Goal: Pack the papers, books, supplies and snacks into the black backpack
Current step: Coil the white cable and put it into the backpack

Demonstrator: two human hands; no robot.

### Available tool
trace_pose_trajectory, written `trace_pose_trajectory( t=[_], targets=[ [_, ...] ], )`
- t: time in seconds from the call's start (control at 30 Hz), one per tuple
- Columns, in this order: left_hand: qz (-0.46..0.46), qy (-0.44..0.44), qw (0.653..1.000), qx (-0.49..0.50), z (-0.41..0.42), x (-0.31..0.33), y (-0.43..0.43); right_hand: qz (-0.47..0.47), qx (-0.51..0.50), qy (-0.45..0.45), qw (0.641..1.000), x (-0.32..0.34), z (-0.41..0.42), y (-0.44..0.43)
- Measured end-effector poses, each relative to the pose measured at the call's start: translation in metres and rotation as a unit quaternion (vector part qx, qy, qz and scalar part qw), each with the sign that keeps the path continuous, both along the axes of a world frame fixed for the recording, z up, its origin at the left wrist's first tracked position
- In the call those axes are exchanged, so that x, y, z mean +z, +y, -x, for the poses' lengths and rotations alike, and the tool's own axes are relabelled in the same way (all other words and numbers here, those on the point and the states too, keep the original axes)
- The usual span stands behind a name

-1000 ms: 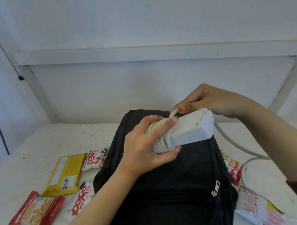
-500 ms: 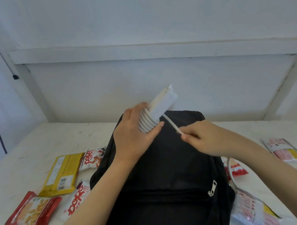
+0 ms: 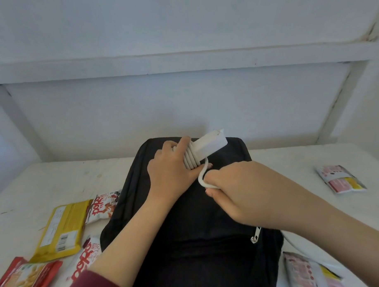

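Over the black backpack (image 3: 202,240), the left hand (image 3: 172,170) grips the white power strip (image 3: 210,145) round its coils, and the right hand (image 3: 232,192) pinches the loose cord (image 3: 201,178). Stiff block, springy cord: likely best clamped across the coils.

Centre: the backpack (image 3: 201,262) fills the middle of the worktop (image 3: 54,181), from the near edge almost to the wall (image 3: 185,113).
Over the backpack: the left grip (image 3: 172,170) holds a wound adapter (image 3: 210,144) and the right grip (image 3: 232,192) pinches its cord (image 3: 201,178). They sit close together above the far end, and both forearms cross the top.
Near left: a yellow pack (image 3: 61,229), two white packs (image 3: 104,204) and a red pack (image 3: 27,275) crowd the backpack's side, with only narrow gaps.
Far left: bare worktop, open up to the wall.
Right: a bare band lies between the far pink pack (image 3: 340,178) and the near pink pack (image 3: 312,276).
Overhead: a ledge (image 3: 187,63) juts from the wall.
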State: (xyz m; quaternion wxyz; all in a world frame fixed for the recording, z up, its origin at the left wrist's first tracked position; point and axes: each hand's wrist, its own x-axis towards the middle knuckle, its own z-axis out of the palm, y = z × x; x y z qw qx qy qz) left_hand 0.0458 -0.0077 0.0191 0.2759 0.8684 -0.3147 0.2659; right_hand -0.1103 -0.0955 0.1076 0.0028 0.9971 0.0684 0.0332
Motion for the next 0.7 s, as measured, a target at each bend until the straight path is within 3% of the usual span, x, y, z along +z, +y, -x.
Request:
trace_pose_trajectory(
  t=[0.4, 0.6, 0.7],
  targets=[
    [0.018, -0.024, 0.999, -0.041, 0.004, -0.001, 0.009, -0.042, 0.018, 0.059, 0.997, 0.019, -0.001, 0.016],
    [0.032, -0.052, 0.995, -0.08, -0.003, -0.009, 0.014, -0.079, 0.006, -0.1, 0.992, 0.038, -0.014, -0.01],
    [0.051, -0.082, 0.988, -0.121, -0.003, -0.011, 0.017, -0.113, -0.019, -0.131, 0.985, 0.046, -0.03, -0.026]
  ],
)
